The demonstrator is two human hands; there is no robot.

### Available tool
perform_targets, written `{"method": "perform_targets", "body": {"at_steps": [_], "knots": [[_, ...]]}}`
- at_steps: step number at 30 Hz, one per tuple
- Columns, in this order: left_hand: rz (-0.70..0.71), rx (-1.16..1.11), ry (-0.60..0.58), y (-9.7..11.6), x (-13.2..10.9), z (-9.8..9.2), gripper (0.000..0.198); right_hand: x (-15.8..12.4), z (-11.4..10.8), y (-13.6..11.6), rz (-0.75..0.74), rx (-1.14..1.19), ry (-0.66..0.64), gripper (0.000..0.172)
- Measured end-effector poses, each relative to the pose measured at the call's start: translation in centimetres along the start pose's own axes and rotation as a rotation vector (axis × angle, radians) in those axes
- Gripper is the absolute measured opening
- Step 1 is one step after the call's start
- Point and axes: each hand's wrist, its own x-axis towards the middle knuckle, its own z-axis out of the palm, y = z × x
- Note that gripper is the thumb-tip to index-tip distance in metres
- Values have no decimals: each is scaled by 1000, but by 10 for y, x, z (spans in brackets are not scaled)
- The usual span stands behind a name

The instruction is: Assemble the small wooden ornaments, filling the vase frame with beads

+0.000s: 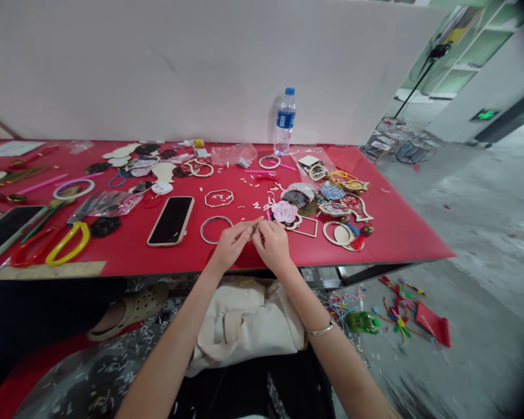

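Observation:
Both hands meet just above the near edge of the red table (397, 238). My left hand (231, 243) and my right hand (271, 244) are pinched together on a small thin piece that I cannot make out. A metal ring (216, 228) lies just left of the left hand. A pink flower-shaped piece (284, 212) sits just beyond the right hand. A silver bracelet (319, 330) is on my right wrist. A cream cloth bag (244, 323) rests in my lap.
A phone (171, 220) lies face up left of the ring, another phone (4, 231) at the far left. A yellow hoop (68, 243), wooden cut-outs (219, 198) and several craft pieces cover the table. A water bottle (284, 121) stands by the wall. Scraps litter the floor (397, 317).

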Motion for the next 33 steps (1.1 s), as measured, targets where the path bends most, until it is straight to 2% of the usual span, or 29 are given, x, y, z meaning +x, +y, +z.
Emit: {"method": "perform_targets", "body": {"at_steps": [16, 33], "knots": [[-5, -13, 63, -2, -2, -2, 42, 2, -5, 1, -60, 91, -81, 23], [77, 31, 53, -4, -1, -2, 40, 1, -4, 2, -34, 138, -50, 24]]}}
